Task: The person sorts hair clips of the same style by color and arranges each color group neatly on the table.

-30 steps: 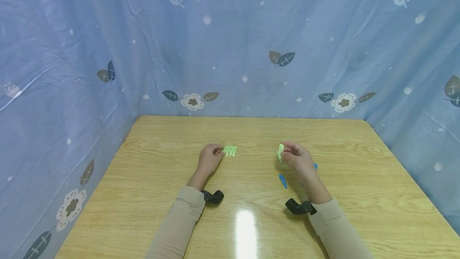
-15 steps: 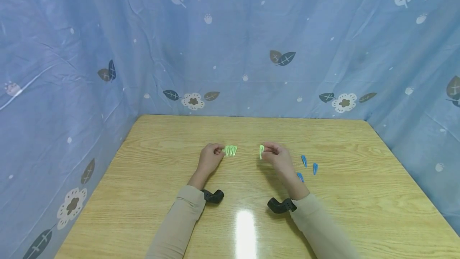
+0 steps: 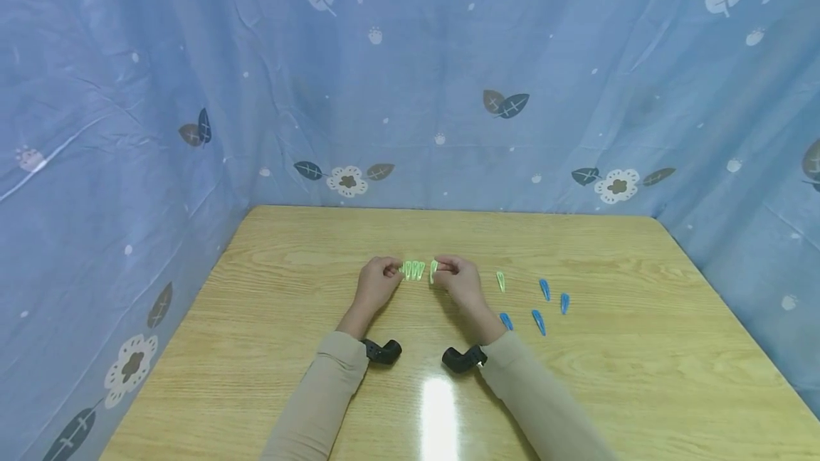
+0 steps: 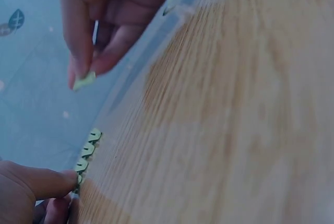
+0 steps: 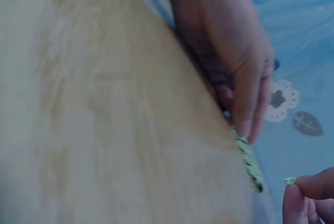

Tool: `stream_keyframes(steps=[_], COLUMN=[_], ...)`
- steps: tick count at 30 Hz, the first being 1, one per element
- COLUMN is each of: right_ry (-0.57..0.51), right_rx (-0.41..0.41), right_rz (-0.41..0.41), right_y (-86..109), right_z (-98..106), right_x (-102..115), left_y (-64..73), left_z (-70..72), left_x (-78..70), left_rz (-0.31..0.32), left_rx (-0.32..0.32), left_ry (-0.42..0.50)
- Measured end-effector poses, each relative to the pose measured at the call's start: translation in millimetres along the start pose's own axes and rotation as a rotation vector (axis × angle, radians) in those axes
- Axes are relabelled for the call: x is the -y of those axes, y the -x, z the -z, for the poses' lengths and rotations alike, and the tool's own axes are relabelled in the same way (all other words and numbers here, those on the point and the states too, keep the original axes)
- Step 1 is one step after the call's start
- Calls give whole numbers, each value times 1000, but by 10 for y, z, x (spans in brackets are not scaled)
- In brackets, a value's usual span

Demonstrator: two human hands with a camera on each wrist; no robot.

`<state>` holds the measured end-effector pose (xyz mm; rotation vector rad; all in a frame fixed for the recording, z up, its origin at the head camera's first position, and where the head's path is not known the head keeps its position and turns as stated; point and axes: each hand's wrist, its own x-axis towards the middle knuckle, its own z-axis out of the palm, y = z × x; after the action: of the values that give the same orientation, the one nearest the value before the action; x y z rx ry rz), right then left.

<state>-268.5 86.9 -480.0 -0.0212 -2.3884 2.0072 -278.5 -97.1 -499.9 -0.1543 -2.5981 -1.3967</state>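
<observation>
Several light green snap hair clips lie side by side in a short row on the table. At the row's left end my left hand pinches the end clip, which its fingers partly cover. To the right of the row, my right hand holds another green hair clip between thumb and fingers. In the left wrist view that held clip is raised and apart from the row. A single green hair clip lies on the table to the right of my right hand.
Several blue hair clips lie scattered on the wooden table at the right, close to my right forearm. A blue patterned curtain hangs behind the table and along its sides.
My right hand has moved left with the green hair clip, from beside the loose clips to close by the row. One green clip stays behind on the table. My left hand has stayed in place.
</observation>
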Motion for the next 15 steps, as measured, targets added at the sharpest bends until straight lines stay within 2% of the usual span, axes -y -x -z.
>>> stream_keyframes(steps=[5,15], right_ry=[41,240], right_rx=[-25,-51], right_rz=[-4,-18], right_y=[-24,-125], right_z=[-73,-164], right_x=[-75,-26], left_y=[18,-1], left_z=[-29,-12], left_x=[6,28], left_rz=[-11,-25], left_rx=[4,-7], left_ry=[0,-4])
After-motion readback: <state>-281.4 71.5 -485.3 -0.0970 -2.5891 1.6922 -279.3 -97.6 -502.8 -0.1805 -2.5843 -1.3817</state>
